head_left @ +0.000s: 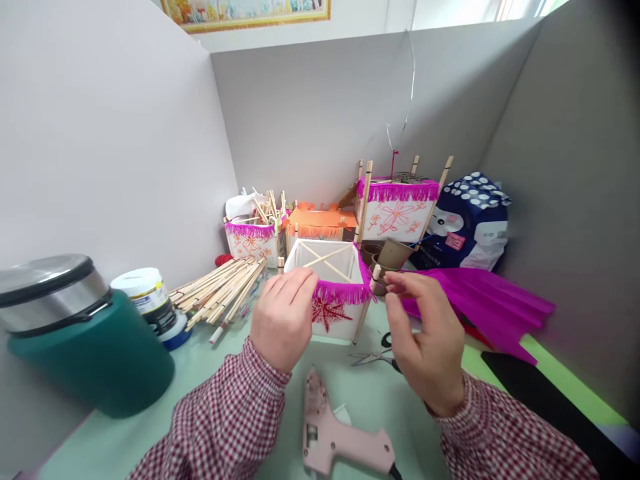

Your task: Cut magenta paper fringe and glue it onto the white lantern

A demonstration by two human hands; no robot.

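Observation:
A white box lantern point(345, 327) with a magenta fringe along its top edge, a red leaf-like drawing and crossed sticks inside stands mid-table. My left hand point(285, 317) has its fingers wrapped over the box's front left top edge. Just right of the box's front right corner post, my right hand point(427, 333) holds thumb and fingertips close together; anything between them is too small to make out. On the table in front of the box lies a pink glue gun point(340, 437). Scissors point(375, 359) rest between the box and my right hand.
Left are a green thermos point(95, 360), a white-lidded jar point(150, 303) and a bundle of sticks point(223, 287). Behind stand more fringed boxes, one point(395, 217) raised on posts. Magenta paper point(480, 300), a blue bag point(467, 227) and black material point(540, 400) lie right. Grey partitions surround the table.

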